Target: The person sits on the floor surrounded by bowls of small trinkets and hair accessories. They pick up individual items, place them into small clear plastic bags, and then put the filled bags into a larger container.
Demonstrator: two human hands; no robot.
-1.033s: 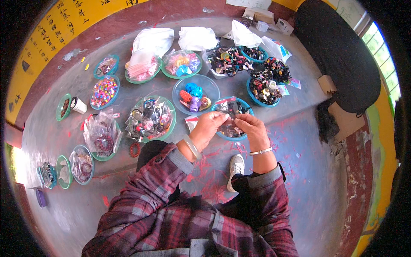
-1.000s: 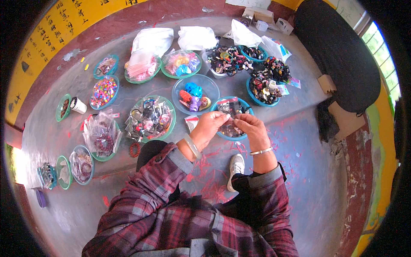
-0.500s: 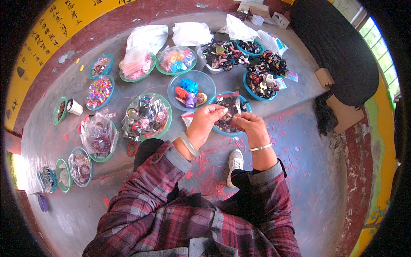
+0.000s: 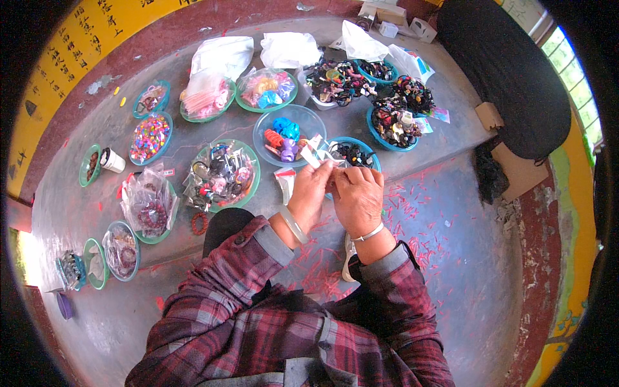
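My left hand (image 4: 307,198) and my right hand (image 4: 359,200) are close together, fingers closed, pinching a small clear plastic bag (image 4: 314,156). Its plastic catches white glare and sticks up above my left fingertips; whatever is inside is hidden by the fingers. Just beyond my hands lies a blue basket (image 4: 376,161) of black hair ties (image 4: 353,155), partly covered by them. A clear plastic bowl (image 4: 263,120) with red, blue and purple bundles stands beyond my left hand. A small white packet with red (image 4: 285,183) lies just left of that hand.
Farther left are a green basket of bagged hair accessories (image 4: 222,174), a basket of colourful beads (image 4: 151,137) and bagged bracelets (image 4: 151,209). White plastic bags (image 4: 222,57) line the back. More hair ties (image 4: 394,128) fill containers at right. Red scraps (image 4: 419,226) litter the floor.
My right hand has moved left and nearer, against my left hand. The small bag, held spread with its red top edge showing, is now bunched and tilted between my fingers.
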